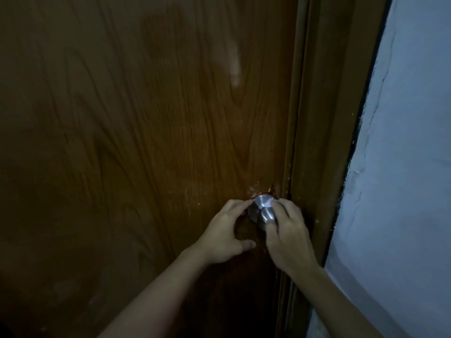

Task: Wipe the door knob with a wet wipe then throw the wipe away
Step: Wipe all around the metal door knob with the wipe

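A round silver door knob (262,211) sits near the right edge of a dark wooden door (146,142). My right hand (285,235) wraps the knob from the right, with the fingers over its top and the thumb pressed on its lower front. A small pale patch under those fingers may be the wet wipe or only glare; I cannot tell which. My left hand (224,235) is beside the knob on the left, its fingertips touching the knob's left rim and its thumb held apart below.
The brown door frame (324,142) runs right beside the knob. A pale wall (402,167) with cracked paint lies to the right of the frame. The light is dim. No bin is in view.
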Demonstrator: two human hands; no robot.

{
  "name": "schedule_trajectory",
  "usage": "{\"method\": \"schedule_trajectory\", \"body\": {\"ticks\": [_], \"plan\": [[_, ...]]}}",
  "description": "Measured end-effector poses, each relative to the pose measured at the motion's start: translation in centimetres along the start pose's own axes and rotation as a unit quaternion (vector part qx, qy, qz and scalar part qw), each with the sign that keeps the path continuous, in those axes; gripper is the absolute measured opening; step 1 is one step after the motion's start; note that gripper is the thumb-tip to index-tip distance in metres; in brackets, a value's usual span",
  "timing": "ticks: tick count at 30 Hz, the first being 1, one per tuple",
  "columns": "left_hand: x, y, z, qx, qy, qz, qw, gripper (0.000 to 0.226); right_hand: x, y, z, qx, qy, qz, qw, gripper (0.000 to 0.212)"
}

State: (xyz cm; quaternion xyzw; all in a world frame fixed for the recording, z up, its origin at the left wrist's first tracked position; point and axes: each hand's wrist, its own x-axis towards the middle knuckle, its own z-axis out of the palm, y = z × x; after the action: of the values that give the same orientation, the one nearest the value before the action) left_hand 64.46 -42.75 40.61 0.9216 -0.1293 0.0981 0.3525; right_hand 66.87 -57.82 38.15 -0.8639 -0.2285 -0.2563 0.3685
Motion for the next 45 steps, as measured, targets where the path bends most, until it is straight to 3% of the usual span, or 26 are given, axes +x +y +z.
{"method": "schedule_trajectory", "body": {"ticks": [4,8,12,15,19,27,32,35,37,42,45], "plan": [[0.1,-0.1,0.1,-0.002,0.003,0.003,1.000,0.086,0.1,0.5,-0.4,-0.022,-0.035,-0.040,0.998,0.051],[0.1,0.0,0.2,-0.010,0.011,0.005,1.000,0.086,0.0,0.3,-0.3,0.032,-0.020,0.010,0.999,0.056],[0.0,0.0,0.3,0.000,0.005,0.016,1.000,0.087,-0.4,0.1,0.1,0.026,-0.024,-0.046,0.998,0.059],[0.0,0.1,0.3,-0.007,0.005,0.005,1.000,0.089,-0.1,-0.2,-0.1,0.043,0.012,-0.014,0.999,0.059],[-0.2,0.1,0.4,-0.008,0.002,0.003,1.000,0.089,-0.9,-0.5,0.3,0.083,0.001,0.001,0.997,0.058],[-0.2,0.2,0.2,-0.002,-0.001,0.007,1.000,0.086,-0.2,-0.1,-0.6,-0.028,-0.042,-0.100,0.994,0.052],[-0.2,0.5,0.0,0.001,-0.016,-0.008,1.000,0.090,-0.1,-0.3,-0.3,0.068,-0.023,0.056,0.996,0.057],[-0.2,0.5,-0.2,0.007,-0.026,-0.012,1.000,0.089,-0.2,-0.5,-0.5,0.026,-0.062,-0.024,0.997,0.063],[-0.2,0.6,-0.2,0.007,-0.030,-0.014,0.999,0.089,-0.1,-0.3,-0.5,0.036,-0.075,-0.020,0.996,0.062],[-0.2,0.6,-0.1,0.009,-0.030,-0.021,0.999,0.091,0.1,-1.4,-0.4,0.219,-0.054,0.192,0.955,0.054],[-0.3,0.7,-0.2,0.009,-0.034,-0.024,0.999,0.092,0.2,-1.7,-0.2,0.208,-0.067,0.211,0.953,0.059]]}}
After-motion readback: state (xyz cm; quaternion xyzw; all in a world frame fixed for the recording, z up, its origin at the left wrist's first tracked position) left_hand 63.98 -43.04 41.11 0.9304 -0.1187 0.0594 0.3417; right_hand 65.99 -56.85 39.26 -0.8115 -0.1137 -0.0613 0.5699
